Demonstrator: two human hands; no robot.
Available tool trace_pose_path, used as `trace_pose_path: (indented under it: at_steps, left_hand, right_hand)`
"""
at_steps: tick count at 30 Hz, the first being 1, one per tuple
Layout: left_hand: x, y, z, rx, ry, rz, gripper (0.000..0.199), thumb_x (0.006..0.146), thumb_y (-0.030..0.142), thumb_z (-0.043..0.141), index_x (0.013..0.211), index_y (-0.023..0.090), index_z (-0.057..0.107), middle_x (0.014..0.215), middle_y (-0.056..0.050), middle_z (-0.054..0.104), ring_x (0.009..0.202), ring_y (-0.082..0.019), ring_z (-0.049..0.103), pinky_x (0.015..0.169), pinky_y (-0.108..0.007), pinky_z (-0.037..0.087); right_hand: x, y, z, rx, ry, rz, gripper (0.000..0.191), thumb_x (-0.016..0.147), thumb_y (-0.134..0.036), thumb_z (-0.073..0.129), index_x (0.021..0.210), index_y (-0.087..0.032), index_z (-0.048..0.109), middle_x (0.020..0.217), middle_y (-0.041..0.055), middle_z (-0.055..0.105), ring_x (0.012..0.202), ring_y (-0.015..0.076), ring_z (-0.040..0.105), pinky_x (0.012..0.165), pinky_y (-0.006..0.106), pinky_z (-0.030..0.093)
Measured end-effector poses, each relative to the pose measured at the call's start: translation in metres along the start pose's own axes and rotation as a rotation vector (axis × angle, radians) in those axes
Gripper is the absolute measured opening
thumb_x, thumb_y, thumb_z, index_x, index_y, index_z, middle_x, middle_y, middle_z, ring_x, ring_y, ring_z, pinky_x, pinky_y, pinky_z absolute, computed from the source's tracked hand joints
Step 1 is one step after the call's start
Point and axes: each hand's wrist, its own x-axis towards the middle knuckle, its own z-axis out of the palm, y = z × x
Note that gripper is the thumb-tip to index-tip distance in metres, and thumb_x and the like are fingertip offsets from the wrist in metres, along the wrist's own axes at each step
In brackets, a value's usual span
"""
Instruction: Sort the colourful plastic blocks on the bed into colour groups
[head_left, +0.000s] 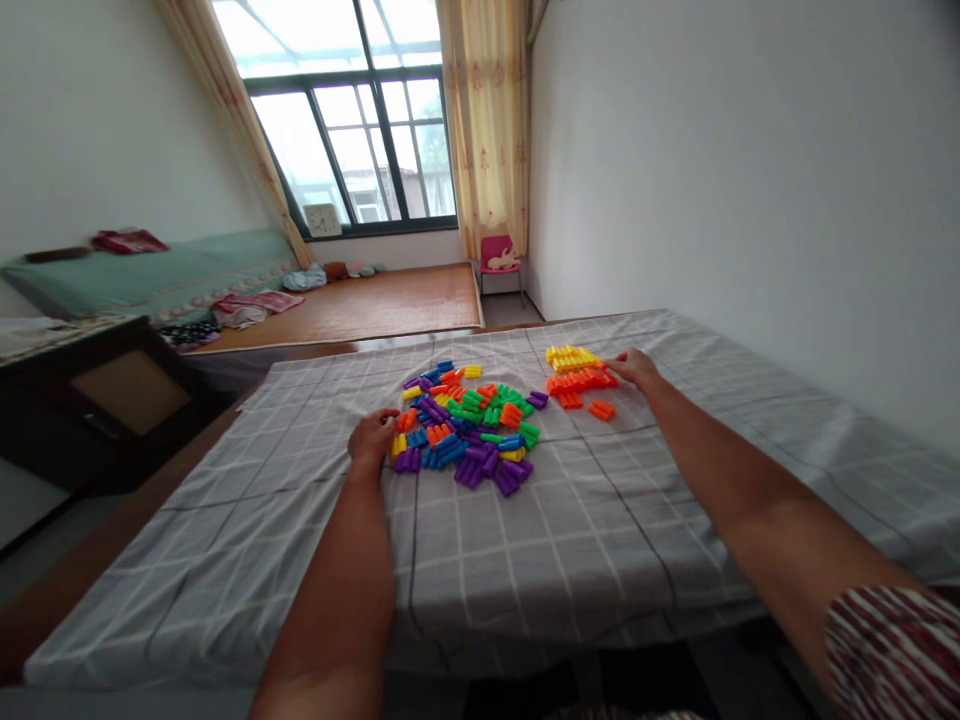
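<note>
A loose pile of plastic tube-shaped building blocks point(469, 410) in purple, blue, green, orange and yellow lies mid-table. My left hand point(373, 437) is at the pile's left edge, fingers closed on an orange block point(406, 421). To the right, yellow blocks point(571, 358) form a group just behind a row of orange blocks point(581, 381). My right hand point(634, 368) reaches the right end of these groups, its fingers pinched on an orange block point(603, 366) there. One separate orange piece point(601, 410) lies in front of the row.
A grey checked cloth point(525, 560) covers the table, with some wrinkles. A white wall point(750, 180) runs along the right. Beyond the table are a low bed platform point(390, 300), a pink chair point(499, 255) and a window. A dark cabinet point(112, 390) stands at left.
</note>
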Motion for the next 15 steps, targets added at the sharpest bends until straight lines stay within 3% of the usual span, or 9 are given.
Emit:
trace_pose_path:
  at_steps: [5, 10, 15]
  left_hand:
    - [0.004, -0.001, 0.002, -0.003, -0.018, -0.002, 0.037, 0.084, 0.035, 0.048, 0.110, 0.031, 0.074, 0.107, -0.002, 0.075, 0.093, -0.024, 0.069, 0.071, -0.029, 0.050]
    - [0.004, -0.002, 0.003, 0.009, -0.011, 0.014, 0.037, 0.084, 0.035, 0.048, 0.110, 0.032, 0.073, 0.110, -0.001, 0.074, 0.097, -0.023, 0.068, 0.074, -0.029, 0.050]
    - [0.003, -0.002, 0.003, 0.003, -0.015, 0.018, 0.037, 0.084, 0.034, 0.048, 0.111, 0.031, 0.073, 0.111, -0.001, 0.074, 0.097, -0.024, 0.068, 0.074, -0.029, 0.050]
  right_hand:
    - [-0.019, 0.016, 0.000, 0.060, 0.021, -0.076, 0.041, 0.076, -0.057, 0.064, 0.087, -0.017, 0.065, 0.086, 0.0073, 0.071, 0.074, 0.0180, 0.064, 0.063, 0.026, 0.045]
    - [-0.034, 0.022, 0.006, 0.095, -0.001, -0.084, 0.036, 0.078, -0.052, 0.064, 0.091, -0.018, 0.064, 0.089, 0.0070, 0.071, 0.079, 0.0188, 0.065, 0.069, 0.027, 0.047]
    - [-0.047, 0.016, -0.014, 0.134, 0.060, -0.119, 0.036, 0.079, -0.052, 0.063, 0.091, -0.018, 0.066, 0.097, 0.0085, 0.072, 0.086, 0.0208, 0.066, 0.076, 0.030, 0.050]
